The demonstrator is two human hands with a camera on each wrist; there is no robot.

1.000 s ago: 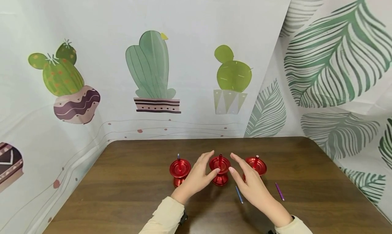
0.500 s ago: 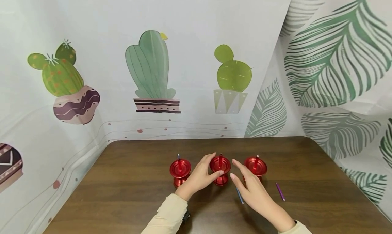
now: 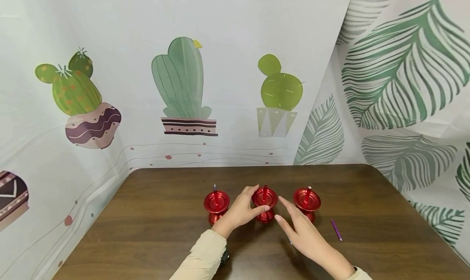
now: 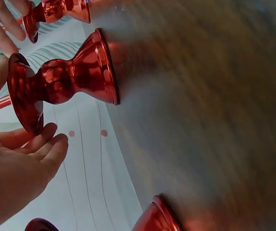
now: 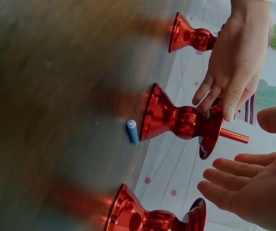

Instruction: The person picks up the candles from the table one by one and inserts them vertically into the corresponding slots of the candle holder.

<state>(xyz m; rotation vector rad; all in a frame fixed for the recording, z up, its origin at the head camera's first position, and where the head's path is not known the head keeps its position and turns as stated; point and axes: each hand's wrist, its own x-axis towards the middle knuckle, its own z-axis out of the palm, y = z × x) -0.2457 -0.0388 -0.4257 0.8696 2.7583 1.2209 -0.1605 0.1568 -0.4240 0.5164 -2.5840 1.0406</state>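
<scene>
A red shiny candle-holder-like stand point(image 3: 270, 201), dish on a flared foot, stands upright on the table between both hands, a thin red tube point(image 5: 235, 135) rising from its dish. My left hand point(image 3: 240, 210) curves loosely around its left side, fingertips and thumb at the dish rim, apparently touching it. To its right, my right hand point(image 3: 302, 231) hovers with fingers spread, apart from the stand and holding nothing. Close to the stand's foot lies a slim blue stick with a pale end point(image 5: 132, 132), almost wholly covered by my right hand in the head view.
Matching red stands flank the middle one, a left stand point(image 3: 216, 202) and a right stand point(image 3: 307, 200), each with a thin tube upright. A purple stick point(image 3: 336, 230) lies on the brown wooden table point(image 3: 147, 231) at right. Behind hangs a printed cloth point(image 3: 227, 60).
My left hand has shifted slightly right, closer to the middle stand's rim. My right hand has come down a little toward me, now covering most of the blue stick. The stands stay put.
</scene>
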